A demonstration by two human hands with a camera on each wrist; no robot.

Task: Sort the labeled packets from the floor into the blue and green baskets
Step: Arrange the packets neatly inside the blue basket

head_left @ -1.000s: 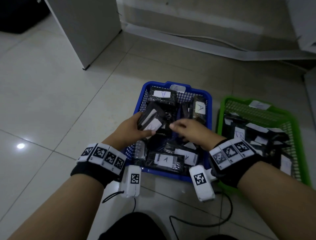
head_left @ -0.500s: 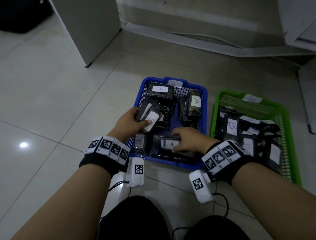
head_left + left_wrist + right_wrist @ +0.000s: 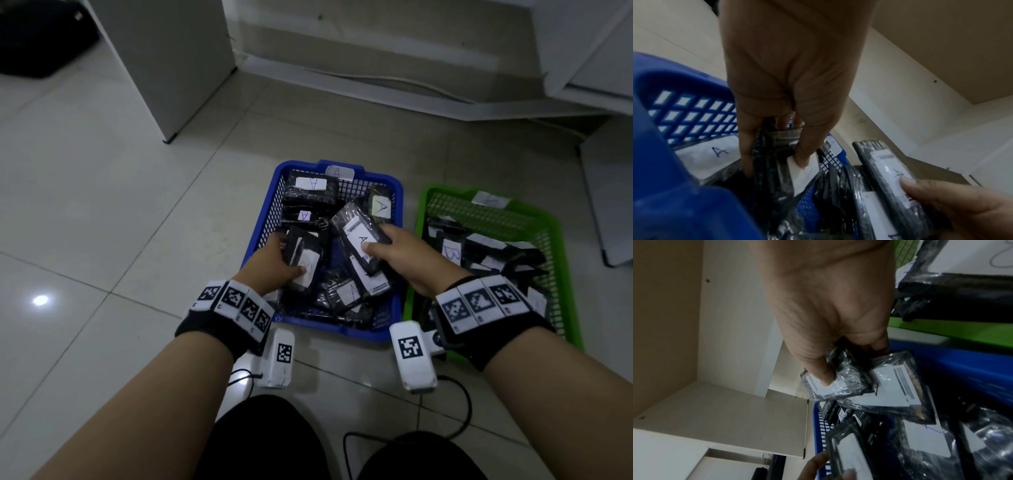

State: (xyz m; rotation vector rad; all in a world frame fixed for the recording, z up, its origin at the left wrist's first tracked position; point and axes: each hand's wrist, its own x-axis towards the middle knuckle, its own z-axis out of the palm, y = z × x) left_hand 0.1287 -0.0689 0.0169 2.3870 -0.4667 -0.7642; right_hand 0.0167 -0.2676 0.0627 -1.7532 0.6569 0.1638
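Both hands are over the blue basket (image 3: 261,224), which holds several black packets with white "A" labels. My left hand (image 3: 274,262) grips a black packet (image 3: 303,262) by its edge, thumb on the white label; in the left wrist view the left hand (image 3: 777,155) pinches the same packet (image 3: 774,175). My right hand (image 3: 394,251) holds a long black packet marked "A" (image 3: 356,229), lifted above the pile, thumb on its label. The right wrist view has the right hand (image 3: 840,368) pinching that packet (image 3: 838,386). The green basket (image 3: 561,246) to the right holds "B" packets.
A white cabinet leg (image 3: 171,85) stands on the tile floor at the back left. A wall ledge with a cable (image 3: 394,82) runs behind the baskets. White furniture (image 3: 613,198) stands at the far right. Cables lie on the floor near my knees (image 3: 459,421).
My right hand has lifted the "A" packet out of the front of the blue basket and raised it over the middle. My left hand has lowered with its packet.
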